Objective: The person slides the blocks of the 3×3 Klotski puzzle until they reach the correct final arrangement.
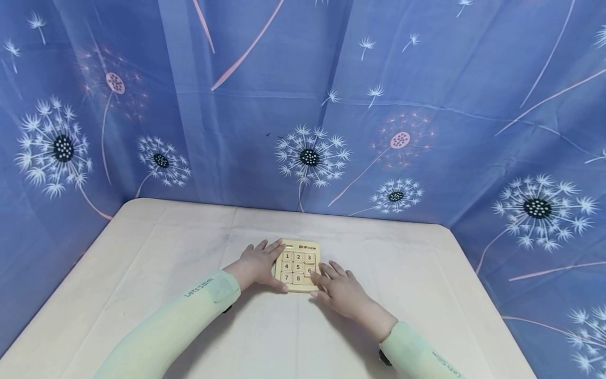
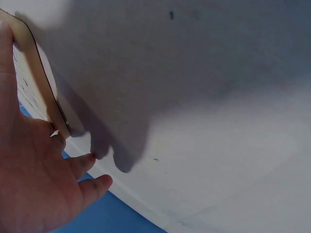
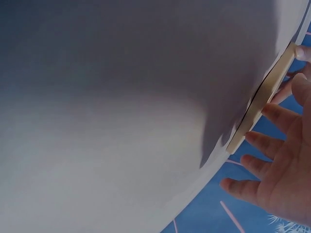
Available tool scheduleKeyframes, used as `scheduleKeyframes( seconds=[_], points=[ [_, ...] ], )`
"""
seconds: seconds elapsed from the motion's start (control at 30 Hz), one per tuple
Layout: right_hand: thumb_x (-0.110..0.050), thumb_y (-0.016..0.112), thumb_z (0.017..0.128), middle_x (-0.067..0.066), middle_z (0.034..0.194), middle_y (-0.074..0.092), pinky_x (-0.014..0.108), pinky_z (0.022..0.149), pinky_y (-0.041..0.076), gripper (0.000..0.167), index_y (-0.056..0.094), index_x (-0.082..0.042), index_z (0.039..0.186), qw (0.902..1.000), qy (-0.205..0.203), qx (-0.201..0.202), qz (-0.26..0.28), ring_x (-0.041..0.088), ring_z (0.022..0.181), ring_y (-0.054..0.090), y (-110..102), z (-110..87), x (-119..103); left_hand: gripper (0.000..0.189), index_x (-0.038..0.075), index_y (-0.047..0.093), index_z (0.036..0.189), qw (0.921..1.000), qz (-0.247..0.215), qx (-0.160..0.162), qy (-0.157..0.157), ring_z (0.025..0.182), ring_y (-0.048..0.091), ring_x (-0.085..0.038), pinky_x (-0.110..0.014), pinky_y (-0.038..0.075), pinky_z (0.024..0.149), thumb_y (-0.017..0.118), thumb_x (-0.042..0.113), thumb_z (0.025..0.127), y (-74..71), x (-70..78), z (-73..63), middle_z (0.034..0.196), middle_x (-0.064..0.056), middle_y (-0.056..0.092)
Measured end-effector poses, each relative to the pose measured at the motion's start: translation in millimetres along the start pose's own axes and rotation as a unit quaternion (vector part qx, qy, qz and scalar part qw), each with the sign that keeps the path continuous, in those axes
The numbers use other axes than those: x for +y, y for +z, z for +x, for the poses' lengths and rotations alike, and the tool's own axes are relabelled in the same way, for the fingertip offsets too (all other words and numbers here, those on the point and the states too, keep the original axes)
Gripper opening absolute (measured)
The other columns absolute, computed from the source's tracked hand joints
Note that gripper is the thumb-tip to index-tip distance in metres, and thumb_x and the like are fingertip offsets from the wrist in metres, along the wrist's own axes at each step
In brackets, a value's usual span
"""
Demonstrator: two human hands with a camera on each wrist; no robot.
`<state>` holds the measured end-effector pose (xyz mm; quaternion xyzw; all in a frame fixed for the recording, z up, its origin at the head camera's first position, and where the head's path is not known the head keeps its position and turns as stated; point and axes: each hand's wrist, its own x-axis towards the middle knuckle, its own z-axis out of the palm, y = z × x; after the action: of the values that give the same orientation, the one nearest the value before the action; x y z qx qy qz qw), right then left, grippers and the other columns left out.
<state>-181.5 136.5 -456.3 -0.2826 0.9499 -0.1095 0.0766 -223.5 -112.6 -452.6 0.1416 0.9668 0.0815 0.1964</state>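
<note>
A pale yellow number slide puzzle (image 1: 292,288) lies flat on the table, with number tiles 1 to 8 showing in the head view. My left hand (image 1: 258,265) holds its left side, thumb at the near left corner and a fingertip at the far left corner. In the left wrist view the thumb lies against the board's edge (image 2: 43,80). My right hand (image 1: 342,289) is at the right side, its index fingertip touching the 6 tile (image 1: 309,270). That tile sits slightly lower than the 5 tile (image 1: 298,267). The other right fingers are spread, some near the board's right edge.
A table with a pale cloth (image 1: 189,247) stretches around the puzzle. Blue curtains with dandelion prints (image 1: 246,142) hang behind the table and along both sides. Pale green sleeves (image 1: 175,316) cover both forearms.
</note>
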Motion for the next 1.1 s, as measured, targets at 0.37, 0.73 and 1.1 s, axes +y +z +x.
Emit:
scheduleKeyframes(
  seconds=[0.37,0.73,1.1],
  points=[
    [-0.039,0.058,0.103,0.021,0.156,0.050,0.072,0.114,0.039,0.050,0.059,-0.010,0.144,0.9999,0.009,0.000,-0.005,0.048,0.148,0.040,0.8,4.2,1.0,0.118,0.018,0.023,0.165,1.0000,0.007,0.000,0.003,0.160,0.022,-0.036,-0.060,0.024,0.129,0.078,0.071,0.075,-0.2,-0.2,-0.2,0.175,0.002,0.015],
    [-0.041,0.058,0.102,0.021,0.156,0.050,0.072,0.114,0.039,0.052,0.059,-0.009,0.144,0.9999,0.012,-0.002,-0.006,0.048,0.148,0.040,-1.1,7.6,1.3,0.118,0.017,0.024,0.165,1.0000,0.005,0.003,0.002,0.160,0.022,-0.037,-0.060,0.024,0.129,0.078,0.071,0.075,-0.1,0.6,-0.1,0.175,0.002,0.016],
    [-0.041,0.059,0.102,0.022,0.156,0.049,0.072,0.115,0.038,0.052,0.059,-0.009,0.144,0.9999,0.009,-0.006,0.002,0.048,0.148,0.039,-2.8,8.3,1.5,0.119,0.017,0.023,0.165,1.0000,0.003,0.004,0.004,0.160,0.021,-0.036,-0.060,0.023,0.130,0.078,0.071,0.075,1.0,-1.6,0.5,0.175,0.002,0.015]
  ],
)
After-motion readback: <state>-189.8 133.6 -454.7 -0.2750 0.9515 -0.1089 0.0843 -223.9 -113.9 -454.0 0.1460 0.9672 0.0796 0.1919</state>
